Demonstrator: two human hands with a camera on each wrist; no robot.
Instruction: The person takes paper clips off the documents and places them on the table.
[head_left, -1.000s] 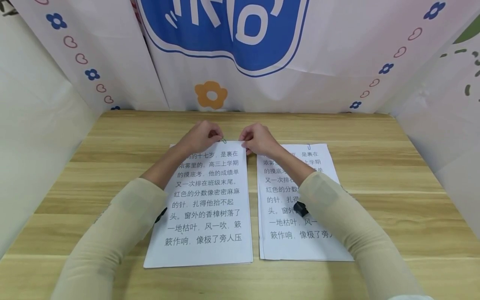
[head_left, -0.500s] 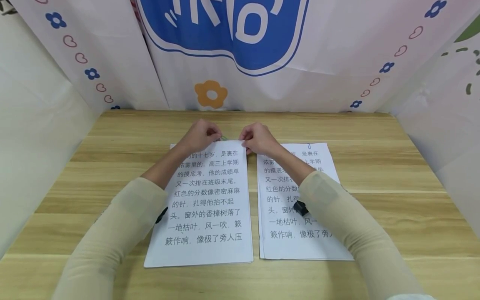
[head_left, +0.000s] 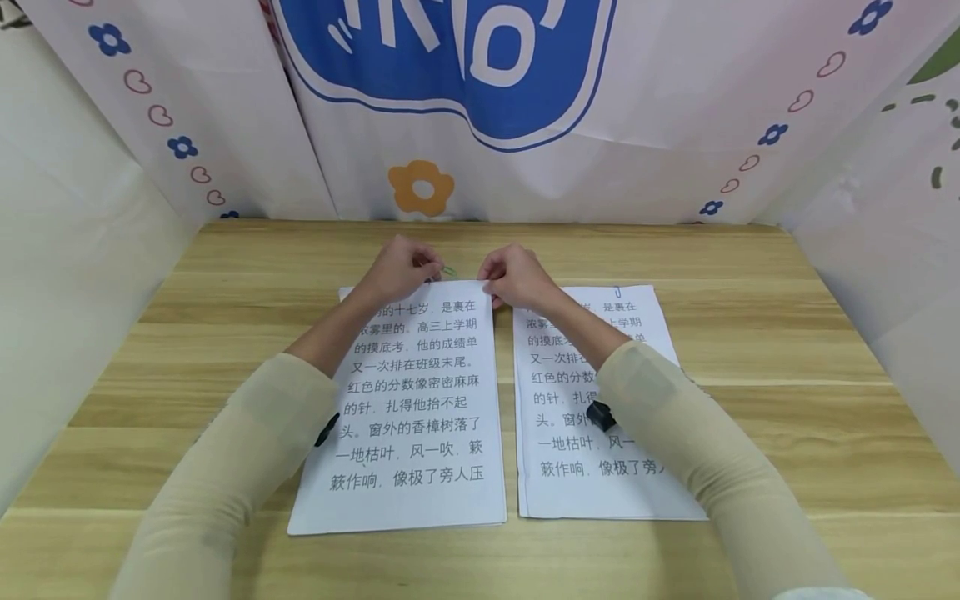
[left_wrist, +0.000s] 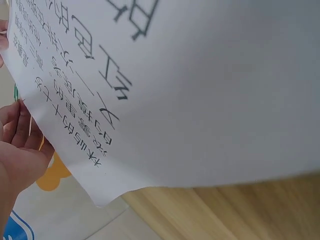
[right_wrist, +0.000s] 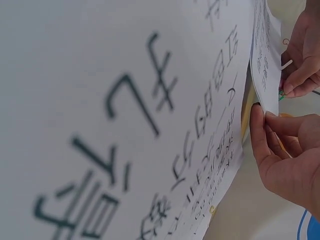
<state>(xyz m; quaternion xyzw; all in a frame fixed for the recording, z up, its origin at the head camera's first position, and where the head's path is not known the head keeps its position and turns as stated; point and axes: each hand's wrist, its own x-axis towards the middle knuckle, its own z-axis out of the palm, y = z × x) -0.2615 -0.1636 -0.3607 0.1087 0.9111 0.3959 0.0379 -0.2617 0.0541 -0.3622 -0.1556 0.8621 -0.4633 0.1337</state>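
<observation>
My left hand [head_left: 405, 271] pinches a small green paper clip [head_left: 449, 271] between thumb and fingers, just above the top edge of the left stack of printed sheets [head_left: 420, 400]. In the left wrist view, the green clip's loop sticks out past the fingertips of the left hand [left_wrist: 22, 155]. My right hand [head_left: 517, 275] pinches that stack's top right corner. The right wrist view shows the right thumb and index finger on either side of the sheets, with the left hand [right_wrist: 302, 57] beyond. A second stack of printed sheets [head_left: 585, 492] lies partly under the right forearm.
A paper clip [head_left: 617, 292] sits on the right stack's top edge. Both stacks lie on a wooden table [head_left: 787, 333] with a narrow strip of wood between them. A white printed cloth [head_left: 675, 125] hangs behind the table's far edge.
The green paper clip has moved up from the left stack's top edge to a little above it. My left hand has shifted slightly up and left; the right hand keeps its hold.
</observation>
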